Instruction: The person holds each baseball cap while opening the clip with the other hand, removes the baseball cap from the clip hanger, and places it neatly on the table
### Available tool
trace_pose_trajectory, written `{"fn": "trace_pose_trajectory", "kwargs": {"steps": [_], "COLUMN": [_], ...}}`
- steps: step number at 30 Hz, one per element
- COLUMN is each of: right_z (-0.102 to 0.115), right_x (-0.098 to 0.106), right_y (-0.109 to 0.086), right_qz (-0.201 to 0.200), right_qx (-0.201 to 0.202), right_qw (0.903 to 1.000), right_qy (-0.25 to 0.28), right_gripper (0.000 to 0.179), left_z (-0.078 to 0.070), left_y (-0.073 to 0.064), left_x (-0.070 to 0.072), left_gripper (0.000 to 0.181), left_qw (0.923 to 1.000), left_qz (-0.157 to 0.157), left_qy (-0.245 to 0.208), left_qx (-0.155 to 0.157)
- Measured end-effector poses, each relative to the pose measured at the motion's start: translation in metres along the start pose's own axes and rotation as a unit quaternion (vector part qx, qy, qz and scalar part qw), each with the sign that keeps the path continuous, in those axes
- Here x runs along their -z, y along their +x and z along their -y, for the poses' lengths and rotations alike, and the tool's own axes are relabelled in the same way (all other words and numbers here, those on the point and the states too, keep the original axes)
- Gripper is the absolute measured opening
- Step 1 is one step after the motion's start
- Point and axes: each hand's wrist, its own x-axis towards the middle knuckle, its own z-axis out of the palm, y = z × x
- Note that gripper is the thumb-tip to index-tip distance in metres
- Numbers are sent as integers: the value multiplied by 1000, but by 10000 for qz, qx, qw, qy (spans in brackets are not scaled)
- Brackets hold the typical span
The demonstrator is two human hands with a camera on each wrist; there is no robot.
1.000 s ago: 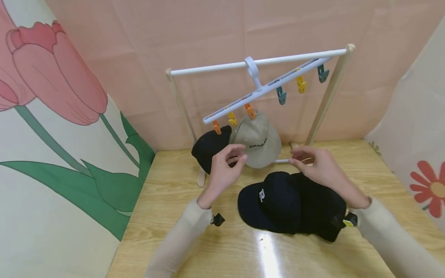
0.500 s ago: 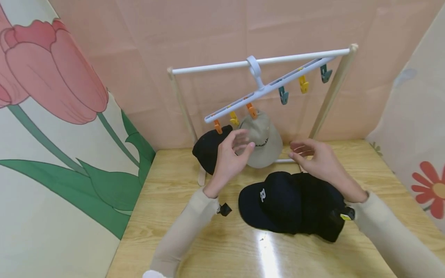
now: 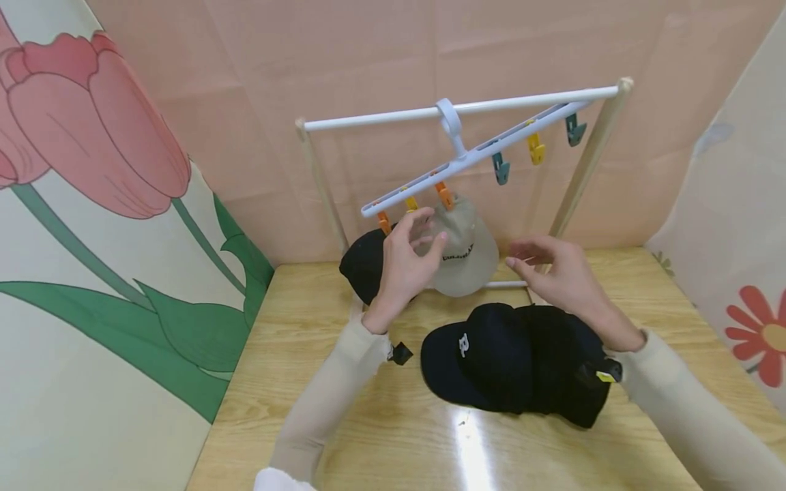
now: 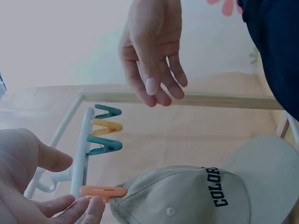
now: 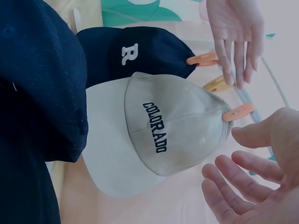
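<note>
A beige cap (image 3: 463, 262) lettered COLORADO hangs from an orange clip (image 5: 238, 112) on the pale hanger (image 3: 479, 155). Beside it a dark cap (image 5: 140, 56) with a white R hangs from another orange clip (image 5: 203, 59). My left hand (image 3: 413, 256), fingers loosely bent and holding nothing, is raised in front of these two caps, overlapping both in the head view. To the right of the beige cap my right hand (image 3: 552, 273) hovers with relaxed fingers, also holding nothing. Below it, dark caps (image 3: 500, 358) lie together on the table, the front one bearing a white letter.
The hanger hooks over the white bar (image 3: 528, 102) of a rack with wooden posts (image 3: 592, 160). Teal clips (image 3: 501, 169) and a yellow clip (image 3: 536, 149) dangle from its right half. Pink cloth (image 3: 344, 61) stands behind the wooden table (image 3: 276, 354).
My left hand has risen and moved slightly right, towards the clips. The right hand has lifted a little. The hanging caps and those on the table stay where they were.
</note>
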Motion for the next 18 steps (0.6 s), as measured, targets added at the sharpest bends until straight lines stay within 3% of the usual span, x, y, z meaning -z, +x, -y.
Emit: {"fn": "trace_pose_trajectory", "kwargs": {"steps": [18], "right_z": [4], "right_x": [0], "right_y": [12], "right_qz": [-137], "right_qx": [-178], "right_qw": [9997], "right_qy": [-10], "right_gripper": [28], "left_z": [-2], "left_y": [15], "left_x": [-6], "left_gripper": [52], "left_qw": [9998], "left_qz": [-125], "left_qy": [153], "left_qx": [4]}}
